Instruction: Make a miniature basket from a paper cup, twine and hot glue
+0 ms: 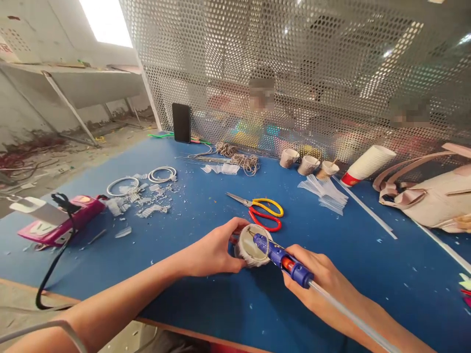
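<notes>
A person's two bare hands are working over a blue table (198, 206). The left hand (215, 250) is holding a small, pale cup (246, 247), its thumb and fingers curving around the cup's left side. The right hand (318, 279) is gripping a blue glue gun (274, 252), and a clear glue stick (344, 309) is trailing from its back end, past the wrist. The gun's tip is pointing at the cup's round, pale face, between the two hands; whether it is touching is hard to tell. Scissors (250, 203) with one red and one yellow handle are lying just beyond the cup. Farther beyond the left hand, a tangle of cord (245, 162) is resting near a phone (181, 122) that is standing upright. To the left of that hand, white rings (123, 186) are lying among clear scraps (152, 211), with a magenta power strip (79, 211) sitting farther left. Beyond the right hand, three small cups (308, 166) are standing in a row behind clear strips (326, 193); to their right, a tilting stack of paper cups (370, 164) is leaning near a pale bag (437, 196). A perforated screen (206, 49) is rising behind everything, and a person (253, 130) is showing dimly through it.
</notes>
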{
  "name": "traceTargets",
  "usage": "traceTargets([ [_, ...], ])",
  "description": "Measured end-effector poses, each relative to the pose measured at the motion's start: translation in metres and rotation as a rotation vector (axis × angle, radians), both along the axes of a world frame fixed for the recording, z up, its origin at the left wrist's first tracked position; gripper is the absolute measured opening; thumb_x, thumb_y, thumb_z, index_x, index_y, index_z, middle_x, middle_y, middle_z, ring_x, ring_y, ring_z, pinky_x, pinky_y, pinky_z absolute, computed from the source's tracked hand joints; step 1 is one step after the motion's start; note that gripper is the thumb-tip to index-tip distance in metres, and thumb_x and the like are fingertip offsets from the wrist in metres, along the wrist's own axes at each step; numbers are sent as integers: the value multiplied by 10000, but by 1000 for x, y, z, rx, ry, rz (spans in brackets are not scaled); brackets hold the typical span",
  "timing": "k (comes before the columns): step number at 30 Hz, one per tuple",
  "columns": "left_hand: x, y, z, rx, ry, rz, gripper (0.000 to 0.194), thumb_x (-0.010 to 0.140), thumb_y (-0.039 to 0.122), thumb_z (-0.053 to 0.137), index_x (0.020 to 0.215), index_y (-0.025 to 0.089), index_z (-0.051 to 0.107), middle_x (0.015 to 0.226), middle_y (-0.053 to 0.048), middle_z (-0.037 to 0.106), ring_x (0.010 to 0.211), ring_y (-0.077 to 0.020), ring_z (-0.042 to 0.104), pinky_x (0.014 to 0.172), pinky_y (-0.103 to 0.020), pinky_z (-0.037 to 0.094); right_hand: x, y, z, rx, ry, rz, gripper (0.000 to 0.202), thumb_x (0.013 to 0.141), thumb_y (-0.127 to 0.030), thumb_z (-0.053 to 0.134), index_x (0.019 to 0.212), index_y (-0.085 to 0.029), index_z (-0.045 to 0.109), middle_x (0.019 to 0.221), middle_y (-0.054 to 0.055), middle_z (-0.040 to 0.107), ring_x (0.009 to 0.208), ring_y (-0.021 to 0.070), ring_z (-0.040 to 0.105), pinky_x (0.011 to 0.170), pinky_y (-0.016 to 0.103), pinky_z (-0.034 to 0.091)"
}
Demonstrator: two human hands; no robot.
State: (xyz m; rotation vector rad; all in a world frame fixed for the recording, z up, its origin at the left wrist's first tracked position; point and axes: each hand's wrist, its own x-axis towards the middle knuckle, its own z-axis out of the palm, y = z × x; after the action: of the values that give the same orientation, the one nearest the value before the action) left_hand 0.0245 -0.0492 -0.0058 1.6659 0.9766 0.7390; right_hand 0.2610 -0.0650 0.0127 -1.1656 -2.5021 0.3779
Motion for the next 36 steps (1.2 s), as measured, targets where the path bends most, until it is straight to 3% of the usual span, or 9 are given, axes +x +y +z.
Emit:
traceTargets([
  [9,1,-1,3,9,-29,-3,518,645,93,613,1141,191,499,1028,-25,652,920,-175,609,823,-289,503,-3,0,3,43,-72,-10,102,809,-148,418,824,-247,440,655,-8,615,555,180,617,481,268,423],
  [18,-1,-1,0,-17,-45,-13,517,645,101,616,1140,194,500,1022,-23,651,897,-172,608,799,-282,495,-7,2,4,137,-70,38,124,803,-134,384,760,-251,377,533,-46,508,422,144,506,415,244,367],
  [36,-1,-1,2,-19,-19,-31,528,650,84,611,1149,194,479,1033,-18,637,911,-171,600,806,-287,496,-2,3,0,169,-68,73,168,784,-82,380,771,-244,342,554,-62,436,427,129,423,431,240,309],
])
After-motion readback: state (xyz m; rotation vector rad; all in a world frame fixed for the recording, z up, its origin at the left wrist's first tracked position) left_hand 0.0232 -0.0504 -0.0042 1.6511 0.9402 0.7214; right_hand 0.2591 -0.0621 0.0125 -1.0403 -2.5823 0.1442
